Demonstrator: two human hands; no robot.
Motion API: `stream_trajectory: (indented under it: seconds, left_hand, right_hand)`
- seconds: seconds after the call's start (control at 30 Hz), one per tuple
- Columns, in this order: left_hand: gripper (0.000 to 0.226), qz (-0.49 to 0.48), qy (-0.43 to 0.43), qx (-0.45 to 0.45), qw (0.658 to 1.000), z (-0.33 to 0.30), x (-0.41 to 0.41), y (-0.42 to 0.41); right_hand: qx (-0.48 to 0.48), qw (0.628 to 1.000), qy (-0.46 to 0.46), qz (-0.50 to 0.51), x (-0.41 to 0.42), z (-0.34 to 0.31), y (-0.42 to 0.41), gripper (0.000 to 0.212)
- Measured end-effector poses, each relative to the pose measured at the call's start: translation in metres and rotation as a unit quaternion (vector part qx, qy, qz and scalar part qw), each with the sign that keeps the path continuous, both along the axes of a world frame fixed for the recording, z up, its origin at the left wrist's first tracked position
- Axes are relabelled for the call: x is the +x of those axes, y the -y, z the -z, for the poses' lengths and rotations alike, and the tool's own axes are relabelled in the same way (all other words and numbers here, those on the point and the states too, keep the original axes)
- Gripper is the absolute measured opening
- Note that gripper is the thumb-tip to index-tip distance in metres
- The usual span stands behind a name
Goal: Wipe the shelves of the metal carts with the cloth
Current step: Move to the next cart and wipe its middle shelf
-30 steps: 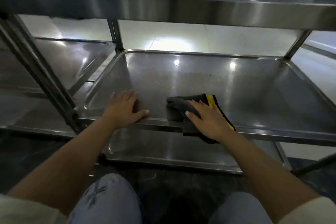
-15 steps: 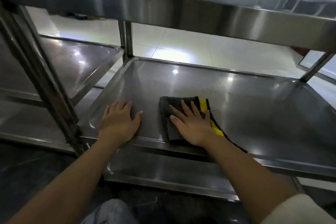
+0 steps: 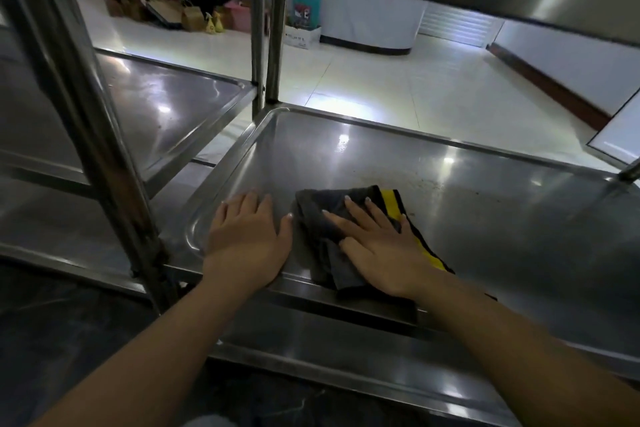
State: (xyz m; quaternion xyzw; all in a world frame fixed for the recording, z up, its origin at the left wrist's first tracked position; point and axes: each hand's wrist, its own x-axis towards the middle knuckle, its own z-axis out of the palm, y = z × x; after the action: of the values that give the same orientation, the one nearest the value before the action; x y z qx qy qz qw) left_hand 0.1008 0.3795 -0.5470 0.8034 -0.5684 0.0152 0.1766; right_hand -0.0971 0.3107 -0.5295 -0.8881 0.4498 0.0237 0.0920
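A: Where is the dark grey cloth with the yellow stripe (image 3: 332, 218)?

B: On the middle stainless-steel cart shelf (image 3: 485, 218), near its front edge, one corner draped over the rim.

A: And the hands?

B: The right hand (image 3: 381, 250) lies flat on it, fingers spread. The left hand (image 3: 247, 239) rests flat, palm down, on bare metal just beside the cloth.

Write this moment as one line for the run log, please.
stage: wiping middle shelf | right hand: flat on cloth | left hand: flat on shelf, beside cloth | cloth: near front edge
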Motion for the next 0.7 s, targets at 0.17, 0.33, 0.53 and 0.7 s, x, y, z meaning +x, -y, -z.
stream_trajectory:
  seconds: [0.17,0.33,0.53,0.7]
  left_hand:
    - [0.061,0.005,-0.02,-0.033,0.999,-0.002,-0.001,-0.003]
    - [0.068,0.02,-0.024,-0.013,0.999,-0.003,0.004,0.003]
    - [0.085,0.063,0.018,0.05,0.997,-0.001,0.008,0.008]
    - [0.087,0.123,0.024,0.118,0.985,-0.002,0.011,0.015]
  right_hand:
    - [-0.027,0.999,0.02,-0.002,0.075,0.0,0.046,0.048]
    - [-0.014,0.998,0.044,0.03,0.081,-0.004,0.09,0.05]
    - [-0.027,0.979,0.011,0.202,-0.051,-0.01,0.102,0.051]
    - [-0.036,0.976,-0.018,0.214,-0.095,-0.003,0.058,0.055]
